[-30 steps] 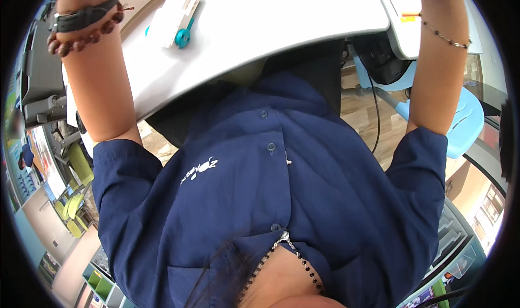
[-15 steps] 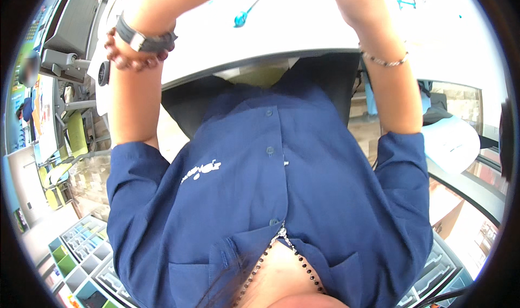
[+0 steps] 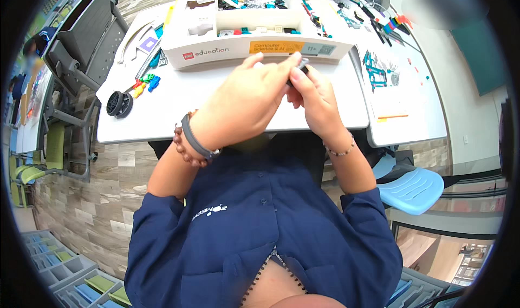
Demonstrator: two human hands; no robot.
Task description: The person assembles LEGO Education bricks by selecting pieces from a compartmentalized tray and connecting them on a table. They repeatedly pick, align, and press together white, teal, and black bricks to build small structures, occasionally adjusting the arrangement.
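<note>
Now joining a small dark piece (image 3: 301, 70) between both hands.
My left hand (image 3: 250, 97) and right hand (image 3: 318, 99) pinch it with closed fingers above the white worktop (image 3: 179, 110), just before the parts tray (image 3: 179, 48); next, I judge, a firm, aligned press.

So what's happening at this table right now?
A person in a dark blue shirt sits at a white table, both hands raised together over its near edge. The left hand and right hand pinch a small dark building piece between their fingertips. Just behind stands an open white sorting box of small coloured parts. Two black wheels and a few bright pieces lie to the left.
</note>
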